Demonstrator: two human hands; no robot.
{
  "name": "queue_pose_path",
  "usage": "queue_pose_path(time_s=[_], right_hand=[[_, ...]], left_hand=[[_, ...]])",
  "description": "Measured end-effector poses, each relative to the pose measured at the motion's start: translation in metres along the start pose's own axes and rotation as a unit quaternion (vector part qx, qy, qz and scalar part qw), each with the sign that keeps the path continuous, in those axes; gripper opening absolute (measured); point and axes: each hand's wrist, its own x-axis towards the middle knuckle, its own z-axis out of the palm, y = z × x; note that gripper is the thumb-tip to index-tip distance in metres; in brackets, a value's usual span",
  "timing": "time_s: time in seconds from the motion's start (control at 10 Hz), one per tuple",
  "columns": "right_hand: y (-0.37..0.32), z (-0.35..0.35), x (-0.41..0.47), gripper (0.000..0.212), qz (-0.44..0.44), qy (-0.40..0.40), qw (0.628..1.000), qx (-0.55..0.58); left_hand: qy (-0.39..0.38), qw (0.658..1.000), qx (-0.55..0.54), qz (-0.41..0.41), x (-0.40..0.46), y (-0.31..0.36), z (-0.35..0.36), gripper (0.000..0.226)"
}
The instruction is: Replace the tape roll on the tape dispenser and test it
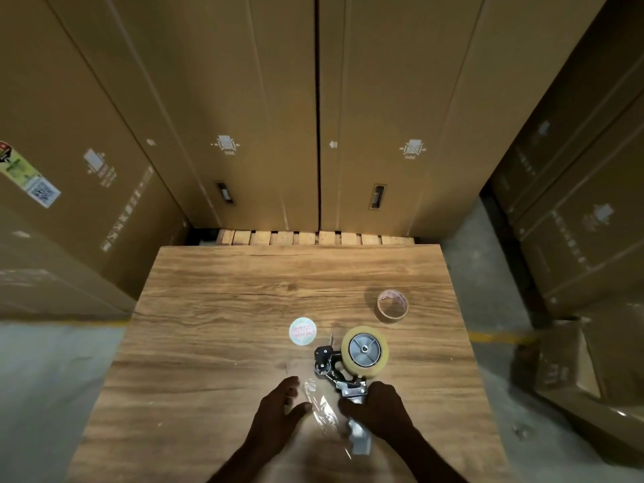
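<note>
A metal tape dispenser (pixel 334 371) lies on its side on the wooden table (pixel 216 308), with a full roll of tan tape (pixel 364 349) mounted on its wheel. My right hand (pixel 378 409) is closed around the dispenser's grey handle. Just left of it, my left hand (pixel 280 404) touches a crumpled piece of clear plastic wrap (pixel 322 409) on the table, fingers loosely curled. An almost empty cardboard tape core (pixel 392 305) rests farther back on the right. A round paper label (pixel 302 330) lies flat left of the dispenser's head.
Tall brown cardboard boxes (pixel 278 116) stand behind the table and on both sides. A wooden pallet edge (pixel 313 237) shows under the back boxes. Concrete floor (pixel 52 378) runs left and right of the table, with an open carton (pixel 575 371) at the right.
</note>
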Motion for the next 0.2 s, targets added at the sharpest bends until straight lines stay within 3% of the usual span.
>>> queue_pose_path(time_s=[0.1, 0.2], right_hand=[[-0.001, -0.007, -0.004, 0.08, -0.027, 0.08, 0.99, -0.112], [-0.009, -0.018, 0.005, 0.069, -0.149, 0.209, 0.956, -0.144]], left_hand=[[-0.003, 0.999, 0.036, 0.023, 0.002, 0.008, -0.011, 0.091], [0.019, 0.996, 0.072, 0.052, 0.016, 0.016, -0.023, 0.108]])
